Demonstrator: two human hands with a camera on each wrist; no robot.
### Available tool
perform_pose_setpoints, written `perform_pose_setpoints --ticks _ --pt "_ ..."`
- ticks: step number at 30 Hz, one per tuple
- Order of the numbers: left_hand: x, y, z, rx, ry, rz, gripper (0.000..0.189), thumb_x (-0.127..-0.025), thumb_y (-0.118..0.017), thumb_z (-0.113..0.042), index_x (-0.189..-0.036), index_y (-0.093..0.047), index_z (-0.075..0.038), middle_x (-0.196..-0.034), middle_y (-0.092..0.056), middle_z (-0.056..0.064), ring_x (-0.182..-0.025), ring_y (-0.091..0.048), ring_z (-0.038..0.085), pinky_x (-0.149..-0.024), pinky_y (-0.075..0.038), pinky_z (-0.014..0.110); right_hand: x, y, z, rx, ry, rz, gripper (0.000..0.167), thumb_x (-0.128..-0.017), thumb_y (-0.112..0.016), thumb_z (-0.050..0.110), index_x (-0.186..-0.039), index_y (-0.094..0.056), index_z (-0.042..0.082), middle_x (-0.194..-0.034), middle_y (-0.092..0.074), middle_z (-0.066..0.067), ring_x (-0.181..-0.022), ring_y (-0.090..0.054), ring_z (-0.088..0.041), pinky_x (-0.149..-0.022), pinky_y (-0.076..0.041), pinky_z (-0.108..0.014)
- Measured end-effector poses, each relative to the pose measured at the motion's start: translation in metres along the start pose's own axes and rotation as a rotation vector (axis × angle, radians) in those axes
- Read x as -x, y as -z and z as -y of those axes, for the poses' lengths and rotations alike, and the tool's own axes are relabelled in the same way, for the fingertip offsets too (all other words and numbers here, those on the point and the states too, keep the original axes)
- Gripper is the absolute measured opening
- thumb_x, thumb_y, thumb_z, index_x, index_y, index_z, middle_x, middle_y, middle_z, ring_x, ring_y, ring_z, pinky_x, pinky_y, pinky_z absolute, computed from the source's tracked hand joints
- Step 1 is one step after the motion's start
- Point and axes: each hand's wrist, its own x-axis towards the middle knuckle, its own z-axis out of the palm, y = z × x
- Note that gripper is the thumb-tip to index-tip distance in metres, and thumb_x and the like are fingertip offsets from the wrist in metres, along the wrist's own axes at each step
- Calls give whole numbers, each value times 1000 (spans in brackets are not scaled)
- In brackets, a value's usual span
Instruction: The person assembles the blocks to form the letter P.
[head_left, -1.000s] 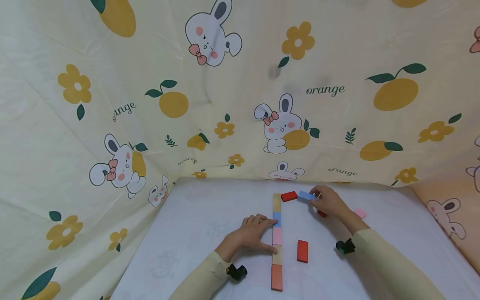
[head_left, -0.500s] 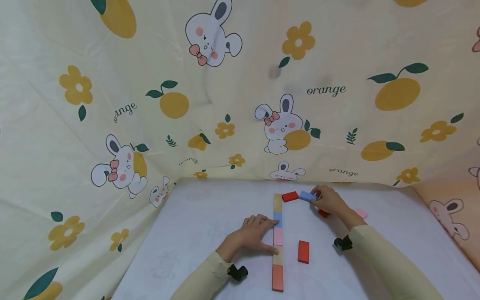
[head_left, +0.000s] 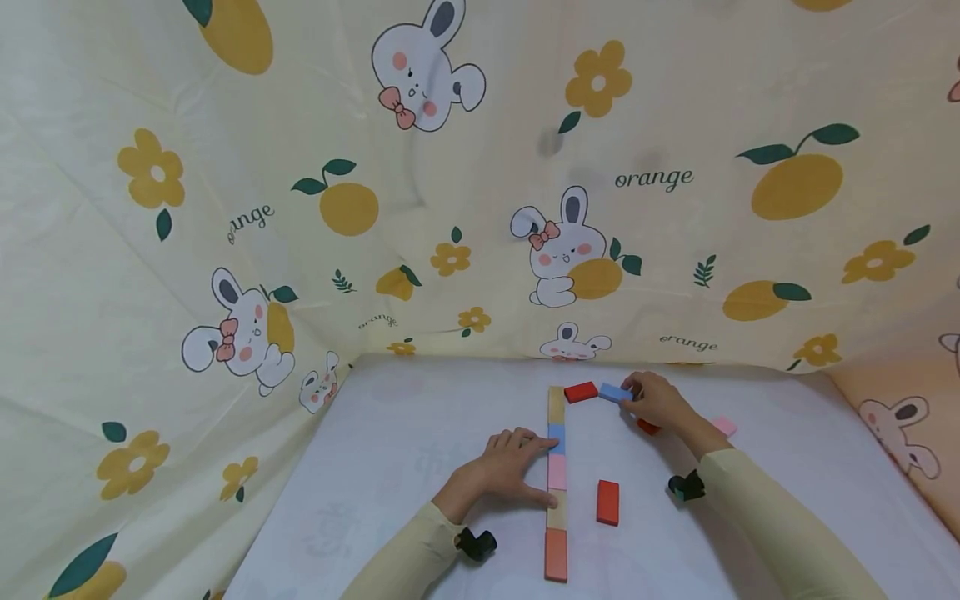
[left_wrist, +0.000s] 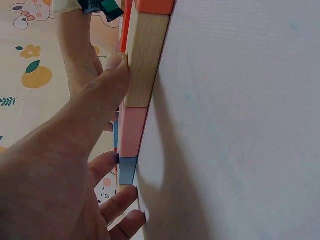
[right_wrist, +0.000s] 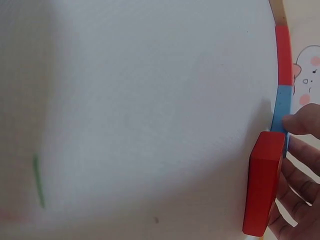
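A straight row of flat blocks runs front to back: an orange block [head_left: 556,557], a wooden block [head_left: 557,518], a pink block [head_left: 557,472], a blue block [left_wrist: 128,171] and another wooden block [head_left: 556,404]. My left hand [head_left: 506,468] is spread beside it, thumb on the nearer wooden block and forefinger on the blue one. From the row's far end, a red block [head_left: 581,392] leads rightward to a second blue block [head_left: 612,392]. My right hand [head_left: 663,406] pinches that blue block at its right end, the thumb [right_wrist: 301,122] on its near side.
Another red block [right_wrist: 263,185] lies just in front of the right hand, partly covered in the head view. A separate red block [head_left: 608,503] lies right of the row. Past the right wrist is a pink block [head_left: 723,426]. Printed cloth [head_left: 450,167] hangs behind the white table [head_left: 390,417].
Over the last second the right wrist has shifted slightly left, with the fingers still on the blue block. The left hand and the row have kept their places.
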Motion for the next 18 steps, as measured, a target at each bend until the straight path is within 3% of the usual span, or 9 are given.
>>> perform_pose_setpoints --ticks 18 --pt "1 0 0 2 5 3 97 -85 -76 -75 -167 -34 -44 -162 -41 -3 -141 -40 19 -120 -34 50 1 0 -1 -19 20 -2 37 -99 -75 19 -130 -65 0 -119 -64 -20 -106 -61 -35 -92 -58 -49"
